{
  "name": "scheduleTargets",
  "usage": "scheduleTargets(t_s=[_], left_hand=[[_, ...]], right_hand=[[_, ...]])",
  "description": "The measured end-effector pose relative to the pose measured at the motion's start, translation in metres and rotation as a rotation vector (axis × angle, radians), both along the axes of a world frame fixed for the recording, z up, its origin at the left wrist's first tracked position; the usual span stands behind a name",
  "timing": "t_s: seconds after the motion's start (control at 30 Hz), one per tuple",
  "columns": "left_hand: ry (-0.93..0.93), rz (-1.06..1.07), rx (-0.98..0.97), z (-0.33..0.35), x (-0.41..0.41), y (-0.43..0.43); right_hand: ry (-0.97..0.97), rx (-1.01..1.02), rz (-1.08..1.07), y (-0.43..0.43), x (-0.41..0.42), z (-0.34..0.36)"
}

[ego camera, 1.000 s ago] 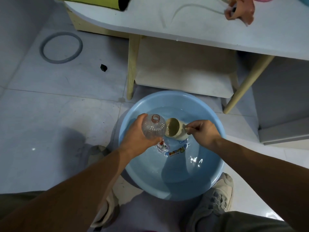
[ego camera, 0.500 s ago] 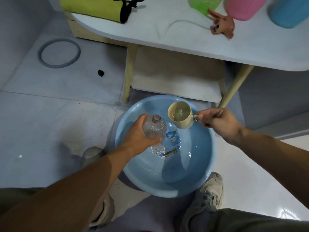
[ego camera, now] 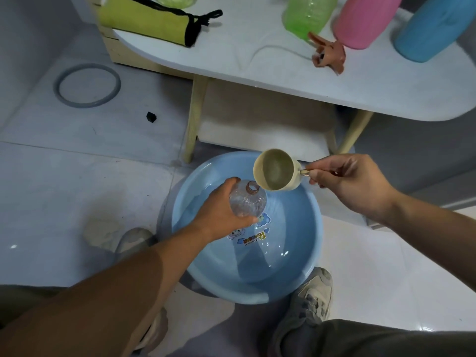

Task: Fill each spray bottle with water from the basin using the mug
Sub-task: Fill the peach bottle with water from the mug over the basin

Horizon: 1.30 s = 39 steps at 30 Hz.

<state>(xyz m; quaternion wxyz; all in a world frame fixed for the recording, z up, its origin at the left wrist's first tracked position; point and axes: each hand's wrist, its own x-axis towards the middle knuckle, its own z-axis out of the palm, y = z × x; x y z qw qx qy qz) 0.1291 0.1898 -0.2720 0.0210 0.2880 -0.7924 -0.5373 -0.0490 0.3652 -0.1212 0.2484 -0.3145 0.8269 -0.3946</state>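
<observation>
two shoes are showing near the bottom edge, your left shoe (ego camera: 134, 243) and your right shoe (ego camera: 309, 300), both resting on the pale tiled floor (ego camera: 77, 189) just beside the blue basin (ego camera: 247, 295). the basin is sitting between your feet and holding shallow water over a cartoon sticker on its bottom. your left hand (ego camera: 221, 212) is hovering over the basin, wrapping fingers and thumb round the body of the clear bottle (ego camera: 248, 202) and gripping it firmly. the bottle is standing roughly upright, its brown open neck pointing up at you; your hand is hiding whether its base is touching the water. your right hand (ego camera: 353, 186) is pinching the handle of the beige mug (ego camera: 277, 170), fingers closed tight on it. the mug is hanging over the far side of the basin, tipping toward the bottle, its lower lip just beside the neck; whether water is running out, you cannot tell. beyond the basin a white table (ego camera: 360, 81) is standing on pale wooden legs, with a lower shelf (ego camera: 265, 124) underneath. on the tabletop a brown spray head (ego camera: 328, 54) with a thin tube is lying on its side, and behind it a green bottle (ego camera: 306, 14), a pink bottle (ego camera: 365, 19) and a blue bottle (ego camera: 432, 27) are standing in a row, cut off by the top edge. further left a yellow-green pouch (ego camera: 149, 20) with a black cord is lying flat. on the floor at far left a grey ring (ego camera: 87, 85) is lying, a small black scrap (ego camera: 151, 116) near it.
</observation>
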Motion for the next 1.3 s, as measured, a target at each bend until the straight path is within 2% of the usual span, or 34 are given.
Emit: scheduleTargets(t_s=[0.57, 1.3], left_hand=[[-0.013, 0.000, -0.006, -0.004, -0.001, -0.002], [-0.033, 0.008, -0.033, -0.009, 0.000, -0.003]], right_hand=[[0.238, 0.094, 0.012, -0.002, 0.003, -0.003], [0.346, 0.075, 0.023, -0.005, 0.003, -0.002]])
